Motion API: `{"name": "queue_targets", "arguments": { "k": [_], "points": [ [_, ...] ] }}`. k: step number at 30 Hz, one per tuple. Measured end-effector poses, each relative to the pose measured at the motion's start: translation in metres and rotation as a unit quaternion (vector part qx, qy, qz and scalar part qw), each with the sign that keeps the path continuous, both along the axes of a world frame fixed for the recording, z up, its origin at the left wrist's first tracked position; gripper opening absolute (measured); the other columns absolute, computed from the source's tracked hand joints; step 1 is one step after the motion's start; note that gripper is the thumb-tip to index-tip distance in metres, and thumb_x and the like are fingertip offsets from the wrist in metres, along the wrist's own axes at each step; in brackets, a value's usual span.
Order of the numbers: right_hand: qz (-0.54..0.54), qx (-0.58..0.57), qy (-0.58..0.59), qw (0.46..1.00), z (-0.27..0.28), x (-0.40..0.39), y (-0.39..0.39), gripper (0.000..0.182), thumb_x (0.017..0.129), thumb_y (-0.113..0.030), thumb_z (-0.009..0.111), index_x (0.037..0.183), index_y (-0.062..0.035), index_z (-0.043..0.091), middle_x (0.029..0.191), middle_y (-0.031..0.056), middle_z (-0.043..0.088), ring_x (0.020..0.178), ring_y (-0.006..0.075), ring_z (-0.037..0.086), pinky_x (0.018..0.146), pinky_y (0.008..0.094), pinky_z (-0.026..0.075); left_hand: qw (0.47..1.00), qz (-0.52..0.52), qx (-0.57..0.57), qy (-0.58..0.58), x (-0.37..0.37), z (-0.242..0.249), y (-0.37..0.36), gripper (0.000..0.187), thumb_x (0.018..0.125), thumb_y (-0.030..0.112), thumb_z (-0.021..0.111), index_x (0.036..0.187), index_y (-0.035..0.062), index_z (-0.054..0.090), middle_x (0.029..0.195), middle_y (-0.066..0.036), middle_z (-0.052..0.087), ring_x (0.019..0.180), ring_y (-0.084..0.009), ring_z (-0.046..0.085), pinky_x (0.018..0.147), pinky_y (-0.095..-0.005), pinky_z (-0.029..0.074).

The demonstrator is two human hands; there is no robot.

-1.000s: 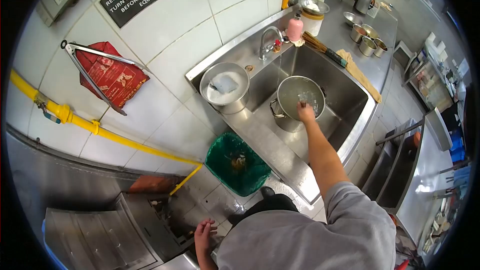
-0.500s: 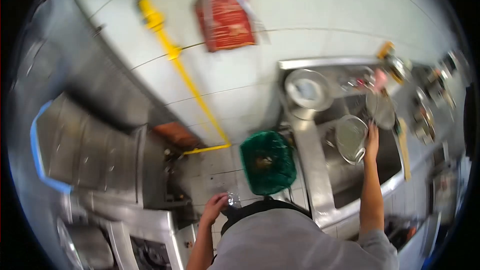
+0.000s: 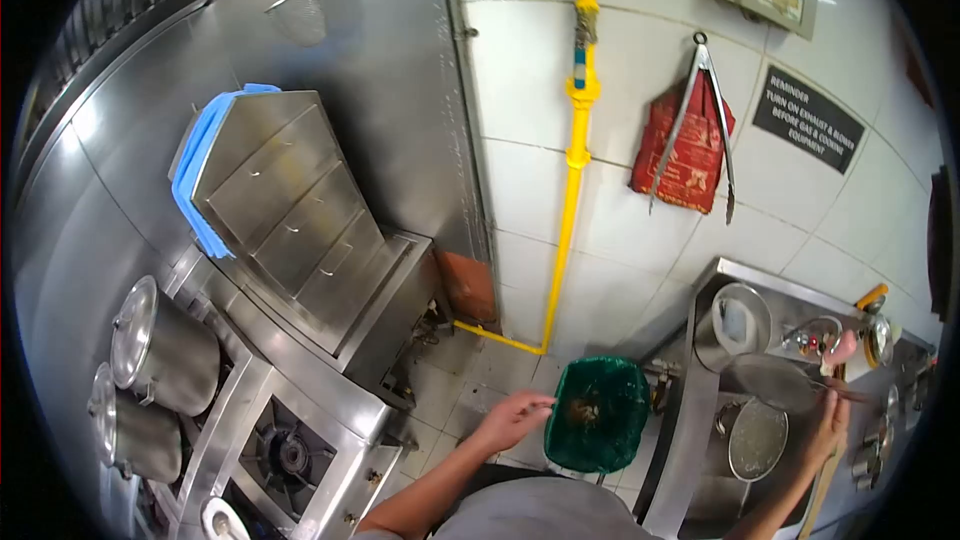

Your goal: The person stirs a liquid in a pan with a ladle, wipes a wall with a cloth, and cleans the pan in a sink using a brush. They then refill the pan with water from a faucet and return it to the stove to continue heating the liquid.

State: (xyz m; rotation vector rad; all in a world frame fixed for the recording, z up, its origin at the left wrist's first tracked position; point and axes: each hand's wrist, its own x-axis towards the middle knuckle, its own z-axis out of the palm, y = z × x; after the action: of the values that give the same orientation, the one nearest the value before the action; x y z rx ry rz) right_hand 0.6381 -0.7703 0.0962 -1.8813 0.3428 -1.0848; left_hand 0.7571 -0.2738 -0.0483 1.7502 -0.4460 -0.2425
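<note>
Steel kitchen, white tile wall; sink (image 3: 700,410) far right. Right hand (image 3: 828,430) closed on strainer (image 3: 775,382) handle, mesh held over pot (image 3: 755,438) in sink; left hand (image 3: 512,420) empty, fingers loose, just left of green bin (image 3: 600,415); bin btwn hands.

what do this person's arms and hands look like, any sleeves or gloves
Both hands are bare, with no gloves visible: the left hand and the right hand. Both forearms are bare too. A grey short-sleeved top shows at the bottom edge. No watch or rings can be made out at this size.
</note>
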Motion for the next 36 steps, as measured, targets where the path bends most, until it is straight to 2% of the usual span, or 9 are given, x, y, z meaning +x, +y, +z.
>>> {"name": "queue_targets", "arguments": {
  "k": [5, 6, 7, 9, 15, 19, 21, 28, 36],
  "points": [
    [0.239, -0.108, 0.150, 0.953, 0.024, 0.114, 0.184, 0.024, 0.093, -0.021, 0.056, 0.094, -0.0002, 0.067, 0.089, 0.0123, 0.063, 0.083, 0.0266, 0.059, 0.076, 0.0365, 0.045, 0.966, 0.004, 0.003, -0.259, 0.015, 0.092, -0.015, 0.033, 0.089, 0.015, 0.065, 0.121, 0.0080, 0.060, 0.116, -0.007, 0.060, 0.107, -0.0207, 0.057, 0.089, -0.0313, 0.046],
    [0.279, -0.232, 0.141, 0.921, 0.019, 0.143, 0.213, 0.023, 0.094, -0.020, 0.054, 0.093, 0.0002, 0.066, 0.085, 0.0153, 0.061, 0.080, 0.0317, 0.058, 0.074, 0.0382, 0.046, 0.966, -0.008, -0.009, -0.257, 0.016, 0.096, -0.010, 0.034, 0.089, 0.015, 0.065, 0.122, 0.0076, 0.059, 0.116, -0.008, 0.060, 0.106, -0.0208, 0.057, 0.089, -0.0316, 0.046],
    [0.356, -0.271, 0.072, 0.892, 0.028, 0.166, 0.245, 0.021, 0.096, -0.016, 0.052, 0.095, 0.0001, 0.066, 0.078, 0.0097, 0.060, 0.079, 0.0217, 0.059, 0.072, 0.0312, 0.047, 0.966, -0.021, -0.020, -0.256, 0.017, 0.098, -0.003, 0.035, 0.089, 0.015, 0.065, 0.122, 0.0072, 0.059, 0.115, -0.008, 0.060, 0.105, -0.0209, 0.058, 0.089, -0.0319, 0.046],
    [0.437, -0.198, 0.087, 0.873, 0.041, 0.210, 0.303, 0.020, 0.095, -0.017, 0.053, 0.094, -0.0009, 0.064, 0.083, 0.0168, 0.059, 0.079, 0.0338, 0.057, 0.073, 0.0393, 0.046, 0.981, -0.045, -0.030, -0.189, 0.016, 0.087, 0.027, 0.034, 0.091, 0.016, 0.063, 0.123, 0.0060, 0.058, 0.114, -0.009, 0.061, 0.105, -0.0209, 0.058, 0.089, -0.0321, 0.046],
    [0.457, -0.327, -0.162, 0.811, 0.181, 0.347, 0.472, 0.028, 0.098, -0.025, 0.046, 0.090, -0.0023, 0.060, 0.081, 0.0113, 0.058, 0.079, 0.0264, 0.057, 0.074, 0.0337, 0.045, 0.995, 0.092, -0.048, -0.011, 0.001, 0.026, 0.148, 0.023, 0.095, 0.016, 0.058, 0.112, 0.0020, 0.065, 0.110, -0.007, 0.064, 0.101, -0.0151, 0.060, 0.087, -0.0278, 0.047],
    [0.602, -0.034, -0.022, 0.798, 0.276, 0.429, 0.564, 0.028, 0.101, -0.028, 0.043, 0.094, -0.0036, 0.055, 0.080, 0.0046, 0.059, 0.074, 0.0152, 0.060, 0.071, 0.0292, 0.049, 0.980, 0.170, -0.093, 0.041, -0.013, 0.004, 0.223, 0.022, 0.095, 0.013, 0.058, 0.113, 0.0001, 0.063, 0.109, -0.008, 0.065, 0.100, -0.0152, 0.061, 0.088, -0.0283, 0.048],
    [0.562, -0.052, -0.067, 0.823, 0.318, 0.466, 0.598, 0.028, 0.101, -0.029, 0.044, 0.095, -0.0033, 0.053, 0.076, 0.0049, 0.058, 0.067, 0.0152, 0.060, 0.065, 0.0295, 0.050, 0.935, 0.259, -0.205, 0.127, -0.023, 0.009, 0.248, 0.023, 0.095, 0.012, 0.058, 0.113, -0.0021, 0.061, 0.106, -0.010, 0.066, 0.096, -0.0164, 0.063, 0.086, -0.0294, 0.050],
    [0.410, -0.122, -0.081, 0.900, 0.443, 0.567, 0.652, 0.031, 0.098, -0.030, 0.047, 0.097, -0.0006, 0.057, 0.066, 0.0069, 0.059, 0.049, 0.0164, 0.057, 0.049, 0.0311, 0.050, 0.921, 0.353, -0.149, 0.073, -0.045, 0.029, 0.309, 0.026, 0.096, 0.017, 0.055, 0.116, 0.0022, 0.062, 0.107, -0.008, 0.065, 0.090, -0.0159, 0.063, 0.075, -0.0268, 0.051],
    [0.394, 0.001, -0.071, 0.916, 0.435, 0.609, 0.661, 0.030, 0.096, -0.026, 0.050, 0.102, 0.0028, 0.057, 0.092, 0.0125, 0.063, 0.069, 0.0227, 0.065, 0.056, 0.0362, 0.055, 0.874, 0.451, -0.158, 0.091, -0.058, 0.015, 0.340, 0.027, 0.095, 0.016, 0.056, 0.115, -0.0017, 0.061, 0.106, -0.010, 0.065, 0.086, -0.0165, 0.062, 0.072, -0.0275, 0.051]
  ]
}}
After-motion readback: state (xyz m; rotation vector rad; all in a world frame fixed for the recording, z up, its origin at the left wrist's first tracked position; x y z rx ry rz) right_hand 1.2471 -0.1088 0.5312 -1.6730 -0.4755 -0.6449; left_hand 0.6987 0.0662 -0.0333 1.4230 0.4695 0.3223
